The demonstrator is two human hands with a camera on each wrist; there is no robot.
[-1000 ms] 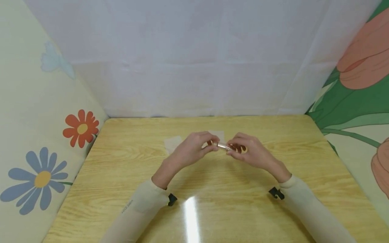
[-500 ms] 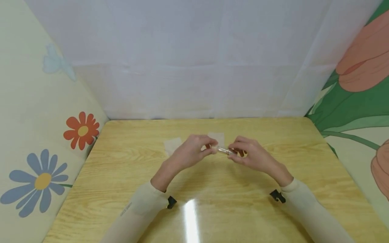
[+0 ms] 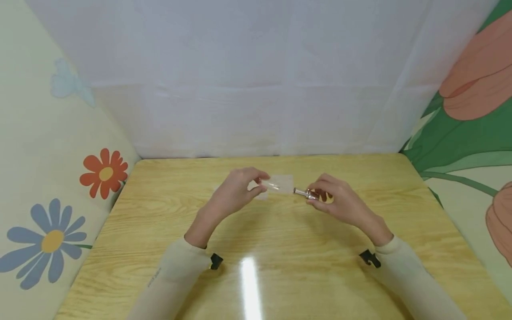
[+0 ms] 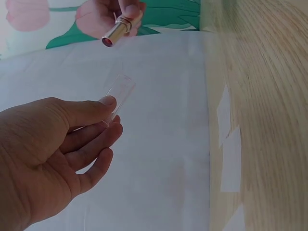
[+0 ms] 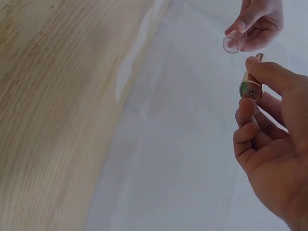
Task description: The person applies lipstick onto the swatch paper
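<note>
My left hand (image 3: 235, 194) pinches a clear lipstick cap (image 4: 121, 92) between thumb and fingers, above the far middle of the table. In the right wrist view the cap's open end faces the lipstick. A lipstick (image 4: 116, 32) with a shiny gold tube is held by my right hand (image 3: 341, 198), thumb against fingers. Its dark red tip shows at the tube's end in the left wrist view, pointing toward the cap. The round label on its base (image 5: 251, 91) faces the right wrist camera. Cap and lipstick are apart, with a small gap between them.
White paper squares lie on the wood-grain table (image 3: 304, 249) beneath the hands, one a paper square (image 3: 285, 181) behind the cap. A white cloth wall (image 3: 256, 89) rises at the back edge. Flower-printed panels (image 3: 56, 133) stand at both sides.
The left hand has drawn away to the left with the clear cap, which has come off the lipstick. The right hand has shifted slightly right, still holding the lipstick.
</note>
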